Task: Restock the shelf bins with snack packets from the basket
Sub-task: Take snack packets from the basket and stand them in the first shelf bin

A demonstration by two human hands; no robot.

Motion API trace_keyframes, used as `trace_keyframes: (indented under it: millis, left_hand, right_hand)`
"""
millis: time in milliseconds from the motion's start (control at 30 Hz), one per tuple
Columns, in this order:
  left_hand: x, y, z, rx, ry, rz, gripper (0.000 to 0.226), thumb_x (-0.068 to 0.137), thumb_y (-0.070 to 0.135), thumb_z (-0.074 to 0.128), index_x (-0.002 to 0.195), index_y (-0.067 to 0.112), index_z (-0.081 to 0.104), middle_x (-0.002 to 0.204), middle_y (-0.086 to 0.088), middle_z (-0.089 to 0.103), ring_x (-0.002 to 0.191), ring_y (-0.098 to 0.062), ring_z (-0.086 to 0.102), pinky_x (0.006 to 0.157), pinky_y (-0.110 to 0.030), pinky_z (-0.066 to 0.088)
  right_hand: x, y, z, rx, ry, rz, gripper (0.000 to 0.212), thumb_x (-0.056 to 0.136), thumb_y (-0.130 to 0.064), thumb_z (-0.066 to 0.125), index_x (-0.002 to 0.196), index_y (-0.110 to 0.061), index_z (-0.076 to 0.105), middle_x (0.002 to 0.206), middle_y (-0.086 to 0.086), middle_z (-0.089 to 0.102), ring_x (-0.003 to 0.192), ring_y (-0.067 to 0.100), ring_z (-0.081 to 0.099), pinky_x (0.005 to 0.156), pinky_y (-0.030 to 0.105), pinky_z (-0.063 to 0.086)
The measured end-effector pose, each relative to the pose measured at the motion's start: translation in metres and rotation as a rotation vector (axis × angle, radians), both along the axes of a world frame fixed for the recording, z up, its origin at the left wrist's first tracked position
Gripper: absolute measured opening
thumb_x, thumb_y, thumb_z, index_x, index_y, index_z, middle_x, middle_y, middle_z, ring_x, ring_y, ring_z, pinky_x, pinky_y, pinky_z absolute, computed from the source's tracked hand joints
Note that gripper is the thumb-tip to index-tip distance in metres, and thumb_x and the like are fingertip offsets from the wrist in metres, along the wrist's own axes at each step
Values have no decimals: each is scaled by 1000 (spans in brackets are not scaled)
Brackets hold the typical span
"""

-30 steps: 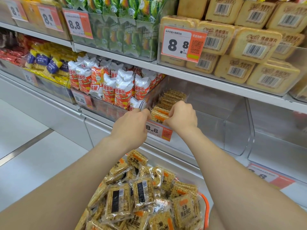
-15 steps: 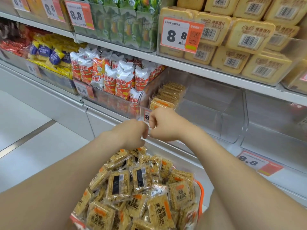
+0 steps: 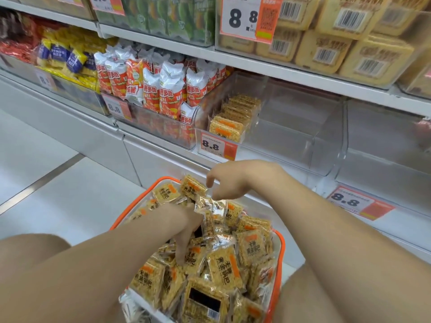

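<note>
Head view: the left grip (image 3: 184,229) has its fingers straight, pushed down among the snack packets (image 3: 221,269) heaped in the orange basket (image 3: 282,250). The right grip (image 3: 238,180), finger and thumb loosely curled and apart, hovers just beside the topmost packet (image 3: 193,188), holding nothing. Packets read "黄金锅巴". Beyond the right grip, a clear shelf bin (image 3: 291,136) holds a row of them behind an "8.8" price tag (image 3: 218,146).

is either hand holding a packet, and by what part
Cannot tell: left hand is sunk among the packets; right hand curls beside the top packet, grip unclear.
</note>
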State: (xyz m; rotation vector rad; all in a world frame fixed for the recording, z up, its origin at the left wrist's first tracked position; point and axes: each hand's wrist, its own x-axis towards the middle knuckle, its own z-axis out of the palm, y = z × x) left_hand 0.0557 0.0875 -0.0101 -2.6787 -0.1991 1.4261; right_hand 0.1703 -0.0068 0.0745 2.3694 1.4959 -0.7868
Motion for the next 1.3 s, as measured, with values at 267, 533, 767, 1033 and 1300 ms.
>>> trace_keyframes:
  millis: [267, 533, 767, 1033, 1300]
  left_hand:
    - [7, 14, 7, -110, -217, 126, 78, 89, 30, 78, 153, 17, 34, 141, -8, 48, 111, -28, 59, 84, -38, 57]
    - [24, 38, 47, -374, -607, 384, 31, 99, 10, 54, 129, 16, 56, 118, -6, 65, 93, -20, 62, 66, -30, 53]
    - [27, 37, 82, -1013, -853, 995, 20, 97, 6, 60, 111, 18, 69, 98, -13, 70, 83, -23, 59, 69, -34, 42]
    - [27, 19, 101, -1361, -1162, 1467, 20, 95, 3, 48, 101, 1, 67, 92, -13, 63, 80, -27, 62, 73, -42, 55]
    - [33, 29, 98, -1281, -1163, 1332, 17, 97, 7, 62, 105, 9, 76, 89, -6, 80, 91, -27, 75, 87, -44, 59]
  right_hand:
    - [1, 2, 2, 9, 26, 33, 40, 102, -29, 52, 141, -17, 59, 137, 6, 64, 117, 30, 68, 101, 50, 55]
    - [11, -4, 17, 278, -56, -153, 33, 91, -7, 49, 113, 0, 73, 120, 23, 71, 116, 40, 66, 95, 56, 58]
    - [13, -19, 42, 494, 18, -241, 46, 88, -3, 50, 126, -18, 72, 109, 2, 72, 105, 21, 63, 88, 31, 51]
    - [17, -29, 52, 712, 46, -329, 41, 87, -9, 55, 119, -24, 76, 112, -5, 73, 112, 20, 61, 98, 42, 55]
    - [24, -36, 54, 782, 72, -342, 11, 98, -28, 70, 99, -25, 80, 78, -11, 77, 76, 1, 69, 80, 24, 51]
